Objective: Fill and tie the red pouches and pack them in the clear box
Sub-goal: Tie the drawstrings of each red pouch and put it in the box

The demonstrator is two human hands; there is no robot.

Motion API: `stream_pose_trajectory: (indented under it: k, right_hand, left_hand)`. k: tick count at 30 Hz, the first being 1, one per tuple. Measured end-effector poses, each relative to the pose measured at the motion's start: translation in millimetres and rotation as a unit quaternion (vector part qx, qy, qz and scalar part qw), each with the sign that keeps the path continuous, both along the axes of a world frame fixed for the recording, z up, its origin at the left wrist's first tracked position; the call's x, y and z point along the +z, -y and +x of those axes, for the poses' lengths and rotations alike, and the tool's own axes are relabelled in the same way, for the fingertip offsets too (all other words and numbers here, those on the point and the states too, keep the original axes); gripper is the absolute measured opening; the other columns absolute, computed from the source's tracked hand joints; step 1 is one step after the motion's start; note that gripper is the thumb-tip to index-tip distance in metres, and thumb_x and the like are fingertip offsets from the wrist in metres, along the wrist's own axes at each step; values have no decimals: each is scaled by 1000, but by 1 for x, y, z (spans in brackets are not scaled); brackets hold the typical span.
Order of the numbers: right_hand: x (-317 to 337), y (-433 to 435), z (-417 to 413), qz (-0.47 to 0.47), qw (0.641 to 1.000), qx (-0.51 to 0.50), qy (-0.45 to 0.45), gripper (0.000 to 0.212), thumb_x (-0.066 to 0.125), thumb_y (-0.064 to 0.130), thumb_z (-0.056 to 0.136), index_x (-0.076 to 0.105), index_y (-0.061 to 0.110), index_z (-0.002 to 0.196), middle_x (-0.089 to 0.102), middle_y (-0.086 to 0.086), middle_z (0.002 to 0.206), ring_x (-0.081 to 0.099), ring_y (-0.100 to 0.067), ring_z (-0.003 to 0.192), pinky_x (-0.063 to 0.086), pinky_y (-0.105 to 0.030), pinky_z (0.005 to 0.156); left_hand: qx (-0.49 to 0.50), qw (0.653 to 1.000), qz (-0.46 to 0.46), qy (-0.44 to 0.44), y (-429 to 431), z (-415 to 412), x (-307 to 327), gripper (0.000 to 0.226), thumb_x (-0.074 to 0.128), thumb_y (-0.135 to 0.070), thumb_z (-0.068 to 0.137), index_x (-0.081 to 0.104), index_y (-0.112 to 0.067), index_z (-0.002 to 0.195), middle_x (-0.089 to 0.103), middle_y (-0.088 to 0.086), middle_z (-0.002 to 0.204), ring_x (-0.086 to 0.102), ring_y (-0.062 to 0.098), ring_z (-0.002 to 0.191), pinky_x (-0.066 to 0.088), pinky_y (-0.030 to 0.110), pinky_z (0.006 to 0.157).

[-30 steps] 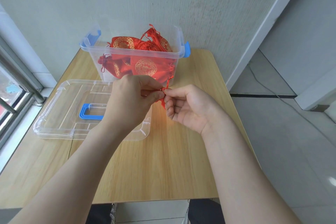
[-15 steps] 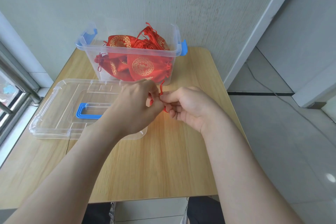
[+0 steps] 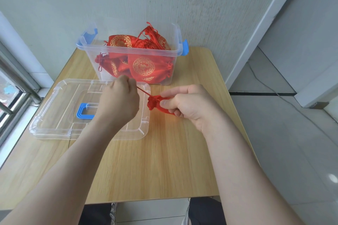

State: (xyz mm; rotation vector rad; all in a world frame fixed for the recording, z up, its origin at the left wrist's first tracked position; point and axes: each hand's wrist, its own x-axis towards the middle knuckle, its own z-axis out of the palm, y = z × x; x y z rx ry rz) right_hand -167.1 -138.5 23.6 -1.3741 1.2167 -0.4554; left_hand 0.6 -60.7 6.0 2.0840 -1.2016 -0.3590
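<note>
Lying crosswise, red pouch (image 3: 155, 102) aims its mouth left; right hand (image 3: 191, 108) grips it; left hand (image 3: 118, 104) pinches its cord (image 3: 143, 91).

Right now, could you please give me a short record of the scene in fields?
Left hand: grips the cord, taut
Right hand: holds the pouch above the table
Box: open, at the table's back, pouches inside
Lid: flat on the table, in front of the box

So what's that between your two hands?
In the head view, a thin red drawstring stretches from the left hand to the small red fabric pouch pinched in the right hand.
</note>
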Motion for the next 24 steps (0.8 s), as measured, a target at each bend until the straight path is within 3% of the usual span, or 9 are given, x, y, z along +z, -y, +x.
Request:
stream_pose_trajectory:
  k: [4, 8, 11, 14, 16, 19, 22, 24]
  right_hand:
    - [0, -2, 0, -24, 998, 16, -47, 26, 86, 2, 81, 82, 19, 99, 75, 3, 72, 64, -6, 54, 51, -22, 59]
    - [-5, -3, 6, -72, 993, 17, -90, 45, 87, 5, 77, 76, 31, 112, 73, 0, 96, 74, -15, 83, 51, -24, 65]
    - [-4, -4, 8, -90, 990, 30, -106, 57, 84, 8, 79, 70, 33, 128, 65, 0, 101, 70, -16, 96, 46, -23, 62]
    - [-1, -8, 10, -94, 988, 60, -109, 60, 80, 14, 77, 69, 32, 133, 69, 1, 114, 68, -15, 100, 48, -23, 66]
    - [-4, -9, 12, -105, 982, 93, -125, 45, 71, 21, 73, 78, 32, 116, 76, 5, 109, 71, -16, 98, 55, -27, 73]
    - [-5, -10, 13, -122, 976, 110, -144, 15, 71, 25, 80, 85, 28, 86, 79, 6, 87, 73, -16, 87, 59, -30, 72]
    - [-4, -8, 11, -145, 980, 70, -120, 17, 71, 26, 80, 82, 24, 68, 75, 4, 66, 74, -19, 74, 66, -38, 73]
    - [-3, -8, 8, -165, 980, 40, -108, 27, 73, 28, 82, 77, 24, 55, 73, 2, 59, 75, -22, 71, 65, -38, 69]
  left_hand:
    - [42, 998, 25, -44, 2, 2, -1, 28, 38, -18, 100, 53, 4, 89, 74, 16, 88, 73, 43, 89, 59, 58, 83]
    - [30, 996, 33, -72, 4, -1, -3, 17, 44, -5, 97, 54, 1, 84, 77, 13, 86, 74, 41, 90, 59, 57, 86]
    - [28, 992, 8, -124, 5, -7, 1, 29, 35, -18, 96, 54, -1, 81, 78, 11, 79, 75, 40, 91, 59, 56, 89]
    - [33, 983, -38, -177, 5, -14, 5, 43, 33, -28, 102, 59, 3, 87, 79, 6, 74, 78, 30, 83, 62, 52, 88]
    - [24, 974, -69, -214, 5, -16, 6, 41, 38, -25, 110, 63, 2, 91, 79, 5, 75, 79, 21, 77, 64, 49, 87]
    - [-1, 961, -95, -261, 4, -17, 9, 42, 46, -34, 112, 66, -1, 98, 81, 4, 87, 79, 16, 84, 63, 47, 91]
    - [-23, 978, -81, -192, 0, -15, 9, 38, 65, -53, 100, 69, -15, 99, 78, -6, 96, 75, 10, 92, 61, 43, 89]
    - [-36, 988, -55, -140, -4, -12, 8, 36, 79, -55, 89, 70, -20, 94, 77, -10, 93, 73, 4, 92, 58, 35, 84]
